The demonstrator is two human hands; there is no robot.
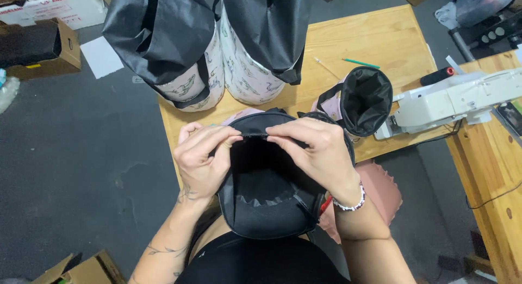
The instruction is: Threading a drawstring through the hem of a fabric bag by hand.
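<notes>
At the centre of the frame, a round black fabric pouch [266, 191] sits open on the person's lap, its dark lining facing up and a zigzag edge showing inside near the bottom. Both hands meet at the pouch's upper rim. The left hand [202, 156] pinches the rim with thumb and fingertips pressed together on the fabric; the right hand [315, 151], with a beaded bracelet [350, 202] at the wrist, pinches the same rim just beside it, fingers likewise closed on the cloth. The two grips nearly touch.

The pinch looks narrow, so the thin, slick lining could slip out from between the fingertips, and the rim might fold unevenly if one hand pulls harder than the other.

Just right of the hands, a second black-lined pouch [365, 99] stands open on the wooden table [375, 39]. Further right lies a white sewing machine [457, 99]. A green pencil [360, 63] rests on the table above. Toward the upper left, two tall patterned bags [228, 72] with black lining folded over stand at the table's edge, close enough to topple if the table were bumped. Cardboard boxes [38, 50] sit on the grey floor at far left.
</notes>
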